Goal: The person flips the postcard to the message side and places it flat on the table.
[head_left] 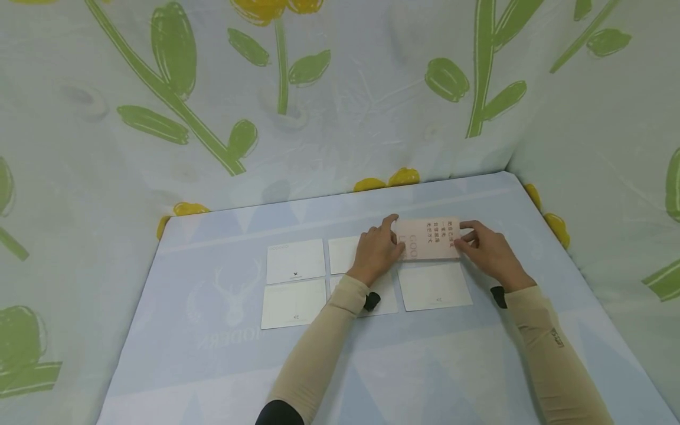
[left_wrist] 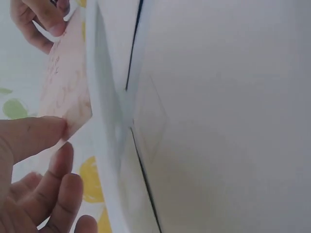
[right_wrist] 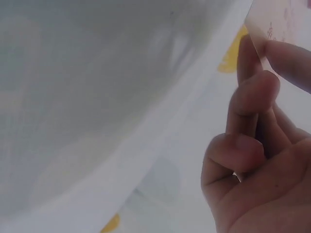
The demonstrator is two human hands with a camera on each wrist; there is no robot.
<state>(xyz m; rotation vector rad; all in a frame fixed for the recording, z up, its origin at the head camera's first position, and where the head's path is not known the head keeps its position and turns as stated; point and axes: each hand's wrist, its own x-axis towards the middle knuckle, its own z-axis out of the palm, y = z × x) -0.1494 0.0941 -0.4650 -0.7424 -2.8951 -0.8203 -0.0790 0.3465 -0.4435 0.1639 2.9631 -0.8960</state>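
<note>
Both hands hold a pale pink card (head_left: 430,239) printed with reddish characters, raised over the far side of the table. My left hand (head_left: 376,251) pinches its left end, the thumb (left_wrist: 36,133) lying on the printed face. At the opposite end my right hand (head_left: 490,254) pinches the card's edge between thumb and fingers; the right wrist view shows the other fingers (right_wrist: 252,97) curled below the card (right_wrist: 277,24). A white card (head_left: 435,286) lies just below the held one. Another white card (head_left: 342,254) is partly covered by the left hand.
More white cards lie in two rows: one at the upper left (head_left: 295,261), one at the lower left (head_left: 294,304), and one partly under the left forearm (head_left: 385,295). The pale blue patterned table (head_left: 212,378) meets flower-printed curtains (head_left: 345,136) behind and at the sides.
</note>
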